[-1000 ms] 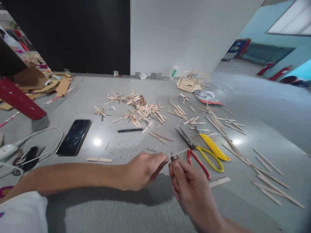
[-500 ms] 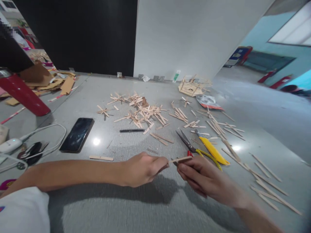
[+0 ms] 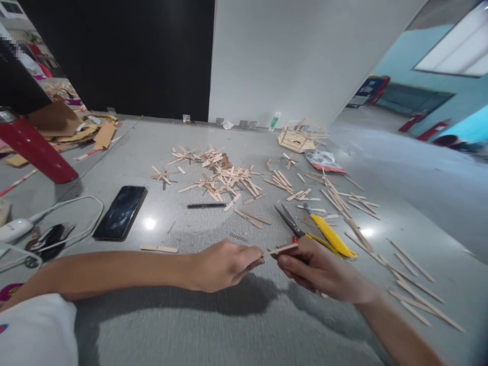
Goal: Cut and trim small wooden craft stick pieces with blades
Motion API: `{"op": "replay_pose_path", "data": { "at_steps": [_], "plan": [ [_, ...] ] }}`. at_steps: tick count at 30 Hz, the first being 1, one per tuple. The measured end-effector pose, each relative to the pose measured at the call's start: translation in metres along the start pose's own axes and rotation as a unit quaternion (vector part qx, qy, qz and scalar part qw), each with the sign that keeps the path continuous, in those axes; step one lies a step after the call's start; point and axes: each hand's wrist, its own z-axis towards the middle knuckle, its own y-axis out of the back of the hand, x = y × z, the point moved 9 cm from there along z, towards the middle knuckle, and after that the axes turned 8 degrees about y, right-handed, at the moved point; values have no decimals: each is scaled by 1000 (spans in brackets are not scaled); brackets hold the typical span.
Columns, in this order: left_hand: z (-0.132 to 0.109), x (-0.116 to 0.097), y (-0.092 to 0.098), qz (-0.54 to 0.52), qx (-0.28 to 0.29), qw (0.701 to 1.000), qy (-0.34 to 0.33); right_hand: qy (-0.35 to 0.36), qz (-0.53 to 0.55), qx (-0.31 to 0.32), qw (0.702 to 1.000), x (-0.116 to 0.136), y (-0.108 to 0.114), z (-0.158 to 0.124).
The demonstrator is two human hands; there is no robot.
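My left hand (image 3: pixel 224 264) is closed in a pinch on one end of a thin wooden stick (image 3: pixel 284 248), held just above the grey floor. My right hand (image 3: pixel 324 269) is wrapped round a small red-handled cutter (image 3: pixel 294 238), whose dark jaws sit at the stick; most of the tool is hidden by my fingers. Just beyond my right hand lie yellow-handled scissors (image 3: pixel 290 221) and a yellow utility knife (image 3: pixel 331 235).
A heap of short wooden sticks (image 3: pixel 224 178) lies ahead, with a black pen (image 3: pixel 206 205) and a phone (image 3: pixel 121 212) to the left. Long sticks (image 3: pixel 415 290) are scattered on the right. A stick frame (image 3: pixel 299 136) stands by the wall. Cables (image 3: pixel 76 223) and cardboard (image 3: pixel 76 132) lie left.
My right hand has swung from upright in front of me to lying out to the right, and the tool now meets the stick from that side. My left hand has stayed put.
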Motion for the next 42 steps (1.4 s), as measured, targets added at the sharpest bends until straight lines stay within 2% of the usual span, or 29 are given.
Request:
{"op": "replay_pose_path", "data": {
  "at_steps": [3,4,7,9,12,16,21,24,27,31,35,37,39,42],
  "plan": [
    [-2,-1,-6,6,22,1000,-1,-6,3,58,998,-3,-6,0],
    [-1,1,-4,-11,18,1000,16,-18,22,50,998,-5,-7,1],
    [3,9,13,-116,-18,989,88,-54,142,-40,988,-9,-9,4],
    [8,9,22,-172,-15,978,113,-51,241,-82,966,-4,-16,4],
    [12,7,33,-218,-6,963,159,-37,347,-97,932,7,-33,-2],
    [14,5,36,-298,32,931,208,-40,411,-101,905,15,-45,-15],
    [16,2,29,-339,110,901,245,-19,454,-70,888,18,-50,-20],
    [16,3,29,-309,106,911,251,-39,469,-61,880,12,-51,-18],
    [15,3,33,-210,60,952,216,-74,503,-60,859,6,-56,-16],
    [7,6,20,-97,45,976,191,-78,520,-111,843,2,-70,-8],
    [3,8,7,-23,47,987,155,-75,489,-199,846,-8,-74,-4],
    [4,11,7,-20,54,987,149,-83,455,-199,864,-14,-66,-5],
    [9,14,12,-39,61,986,148,-91,413,-146,894,-19,-51,-5],
    [17,14,18,-57,73,987,128,-96,356,-15,929,-24,-29,-7]
  ]
}}
